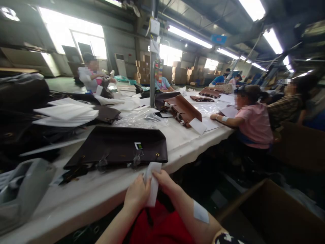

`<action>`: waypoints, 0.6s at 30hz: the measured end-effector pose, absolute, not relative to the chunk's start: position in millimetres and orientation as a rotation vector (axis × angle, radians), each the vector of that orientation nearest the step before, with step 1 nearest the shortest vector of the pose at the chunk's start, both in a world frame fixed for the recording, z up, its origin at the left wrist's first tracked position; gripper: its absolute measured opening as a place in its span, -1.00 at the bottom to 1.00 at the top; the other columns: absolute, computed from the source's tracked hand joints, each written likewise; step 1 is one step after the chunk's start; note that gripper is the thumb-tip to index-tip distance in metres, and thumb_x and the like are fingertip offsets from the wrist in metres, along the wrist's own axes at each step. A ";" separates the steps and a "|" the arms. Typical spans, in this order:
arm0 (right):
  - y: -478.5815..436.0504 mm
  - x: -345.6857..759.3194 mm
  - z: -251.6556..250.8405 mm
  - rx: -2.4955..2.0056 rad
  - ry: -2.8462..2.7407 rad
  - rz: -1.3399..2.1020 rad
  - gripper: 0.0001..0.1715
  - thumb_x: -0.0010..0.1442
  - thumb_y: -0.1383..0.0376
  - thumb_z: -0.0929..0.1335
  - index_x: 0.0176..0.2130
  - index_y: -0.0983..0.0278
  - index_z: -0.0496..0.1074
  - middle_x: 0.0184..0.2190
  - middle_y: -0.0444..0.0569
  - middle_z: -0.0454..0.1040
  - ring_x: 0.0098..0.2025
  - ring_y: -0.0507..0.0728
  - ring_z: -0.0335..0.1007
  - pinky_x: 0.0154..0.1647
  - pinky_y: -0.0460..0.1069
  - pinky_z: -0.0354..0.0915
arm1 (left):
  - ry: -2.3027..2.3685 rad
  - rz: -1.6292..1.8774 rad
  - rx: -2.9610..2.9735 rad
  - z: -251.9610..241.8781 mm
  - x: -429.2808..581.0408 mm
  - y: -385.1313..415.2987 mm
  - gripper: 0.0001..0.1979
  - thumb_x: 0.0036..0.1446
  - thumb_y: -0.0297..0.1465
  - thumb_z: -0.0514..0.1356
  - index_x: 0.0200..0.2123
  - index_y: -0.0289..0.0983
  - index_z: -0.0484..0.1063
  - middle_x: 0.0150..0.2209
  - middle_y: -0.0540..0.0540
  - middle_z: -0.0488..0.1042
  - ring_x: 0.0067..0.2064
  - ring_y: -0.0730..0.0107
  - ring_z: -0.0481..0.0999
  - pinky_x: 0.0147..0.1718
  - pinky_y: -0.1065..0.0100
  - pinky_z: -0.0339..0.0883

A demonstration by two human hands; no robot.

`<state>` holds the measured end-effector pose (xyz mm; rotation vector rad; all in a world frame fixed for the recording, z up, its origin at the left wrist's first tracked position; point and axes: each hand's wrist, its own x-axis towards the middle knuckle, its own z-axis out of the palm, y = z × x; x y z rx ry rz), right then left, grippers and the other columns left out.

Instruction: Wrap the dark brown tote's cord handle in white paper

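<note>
Between my two hands, at the near table edge, is a folded white foam sheet [153,189]. My left hand [138,194] grips its left side, fingers closed on it. My right hand [164,179] pinches the right side near the top. Just beyond, a dark brown handbag [122,144] lies flat on the white-covered table [175,149]. A small tag with a green and black face [138,145] rests on the bag. Clear plastic wraps parts of its handle fittings along the near side.
A stack of white sheets [67,112] lies on dark bags at left, near a grey tape dispenser [25,189]. Tan bags [184,110] and clear plastic [143,118] lie farther along. A metal post [152,67] rises mid-table. A person in pink [255,125] leans at right; an open carton [274,210] stands lower right.
</note>
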<state>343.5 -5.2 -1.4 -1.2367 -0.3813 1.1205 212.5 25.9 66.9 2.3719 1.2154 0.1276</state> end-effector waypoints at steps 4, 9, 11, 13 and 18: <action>-12.7 347.5 2.1 -1.095 -0.348 1.200 -0.28 -0.27 -0.04 0.55 -0.27 0.43 0.44 -0.47 0.01 0.48 -0.45 0.11 0.39 -0.35 0.00 0.31 | 1.194 0.084 1.723 60.7 218.7 49.8 -0.47 0.23 -0.15 -0.01 -0.05 -0.54 0.36 0.00 -0.56 0.40 0.13 -0.25 0.34 0.14 -0.06 0.12; -25.0 357.8 1.2 -1.148 -0.467 1.241 -0.29 -0.21 -0.05 0.53 -0.24 0.43 0.45 -0.44 0.02 0.50 -0.43 0.09 0.40 -0.35 -0.02 0.30 | 0.900 0.002 1.147 49.2 236.1 48.9 -0.65 0.18 -0.32 0.05 -0.09 -0.45 0.40 -0.23 -0.25 0.55 -0.16 0.17 0.56 -0.19 0.32 0.43; -29.7 365.0 0.8 -1.247 -0.569 1.220 -0.29 -0.17 -0.08 0.51 -0.24 0.44 0.46 -0.47 0.00 0.48 -0.45 0.07 0.37 -0.40 -0.05 0.27 | 0.893 0.004 1.050 47.4 241.1 45.6 -0.69 0.11 -0.40 0.11 -0.11 -0.47 0.41 -0.29 -0.21 0.55 -0.25 0.20 0.57 -0.25 0.33 0.44; -34.1 371.1 0.9 -1.350 -0.663 1.193 -0.32 -0.12 -0.11 0.47 -0.27 0.42 0.45 -0.53 -0.05 0.44 -0.52 0.02 0.30 -0.50 -0.09 0.20 | 0.898 0.008 1.005 46.5 243.5 43.6 -0.68 0.04 -0.44 0.16 -0.12 -0.48 0.42 -0.31 -0.19 0.55 -0.31 0.22 0.56 -0.27 0.32 0.44; -41.1 373.4 -1.1 -1.483 -0.754 1.181 -0.36 -0.05 -0.16 0.40 -0.33 0.37 0.40 -0.66 -0.18 0.27 -0.68 -0.04 0.10 -0.70 -0.12 -0.01 | 0.914 -0.015 0.960 44.0 242.3 42.6 -0.67 -0.02 -0.46 0.16 -0.15 -0.47 0.45 -0.36 -0.16 0.54 -0.32 0.18 0.55 -0.31 0.27 0.44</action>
